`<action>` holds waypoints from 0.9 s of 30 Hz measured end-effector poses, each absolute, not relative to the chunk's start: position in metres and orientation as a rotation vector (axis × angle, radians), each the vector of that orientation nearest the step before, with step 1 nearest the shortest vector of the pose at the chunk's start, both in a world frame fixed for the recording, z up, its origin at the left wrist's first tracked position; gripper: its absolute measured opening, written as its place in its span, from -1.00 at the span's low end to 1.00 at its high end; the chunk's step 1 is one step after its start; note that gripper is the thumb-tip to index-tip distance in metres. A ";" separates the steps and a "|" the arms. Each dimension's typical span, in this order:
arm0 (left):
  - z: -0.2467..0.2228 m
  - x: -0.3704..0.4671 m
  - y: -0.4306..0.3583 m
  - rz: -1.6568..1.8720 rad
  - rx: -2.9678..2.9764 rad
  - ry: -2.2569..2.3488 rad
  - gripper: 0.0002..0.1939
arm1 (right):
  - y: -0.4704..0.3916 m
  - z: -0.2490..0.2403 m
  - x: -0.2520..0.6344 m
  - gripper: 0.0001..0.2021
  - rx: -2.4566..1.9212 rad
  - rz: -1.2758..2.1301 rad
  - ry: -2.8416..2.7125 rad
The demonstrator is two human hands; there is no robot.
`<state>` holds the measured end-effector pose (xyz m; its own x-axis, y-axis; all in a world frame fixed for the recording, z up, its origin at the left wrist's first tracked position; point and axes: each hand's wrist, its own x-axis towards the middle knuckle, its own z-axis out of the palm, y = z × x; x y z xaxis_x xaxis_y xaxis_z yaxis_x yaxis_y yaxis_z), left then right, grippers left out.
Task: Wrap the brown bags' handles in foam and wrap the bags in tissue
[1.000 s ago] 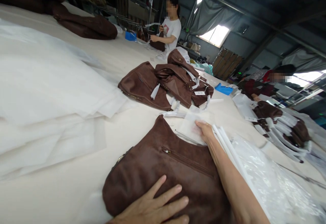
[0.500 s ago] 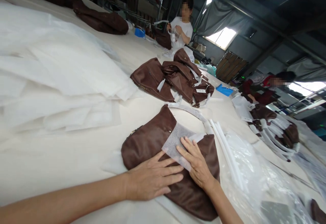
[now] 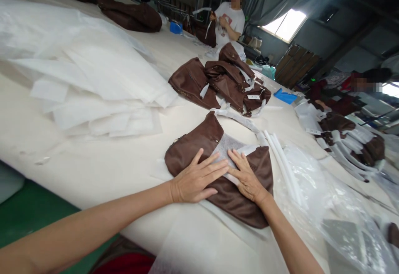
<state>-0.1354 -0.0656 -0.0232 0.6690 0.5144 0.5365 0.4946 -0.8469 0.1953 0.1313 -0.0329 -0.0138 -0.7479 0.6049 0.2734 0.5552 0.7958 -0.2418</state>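
Observation:
A dark brown leather handbag (image 3: 193, 147) lies flat in front of me, its strap (image 3: 238, 118) wrapped in white and curving away from me. A sheet of thin white tissue (image 3: 230, 143) covers part of its middle. My left hand (image 3: 199, 178) rests on the bag with fingers spread, its fingertips at the lower edge of the tissue. Close beside it, my right hand (image 3: 246, 174) presses flat on the tissue and the bag, fingers apart. Under the bag, white paper (image 3: 227, 218) sticks out. Both palms and what lies beneath them are hidden.
A pile of white paper sheets (image 3: 102, 79) spreads at the left. Several brown bags (image 3: 227, 83) are heaped beyond mine. Clear plastic (image 3: 311, 182) and white strips (image 3: 282, 166) lie at the right. A co-worker (image 3: 230, 20) stands across the table; another person (image 3: 346, 87) is at the far right.
My left hand has slid up the bag, its fingers closer to the tissue and the right hand. The right hand stays on the tissue. The view has tilted down, showing the table's near edge.

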 end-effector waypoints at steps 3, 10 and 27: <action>-0.019 -0.134 -0.061 0.723 2.857 0.712 -0.49 | -0.042 -0.003 0.127 -0.60 -0.937 0.195 -2.680; -0.018 -0.134 -0.059 0.623 2.856 0.630 -0.61 | -0.170 0.012 0.116 -0.46 -0.963 0.322 -2.530; -0.004 -0.130 -0.059 0.512 2.721 0.714 -0.68 | -0.221 0.003 0.055 -0.62 -0.783 0.258 -2.409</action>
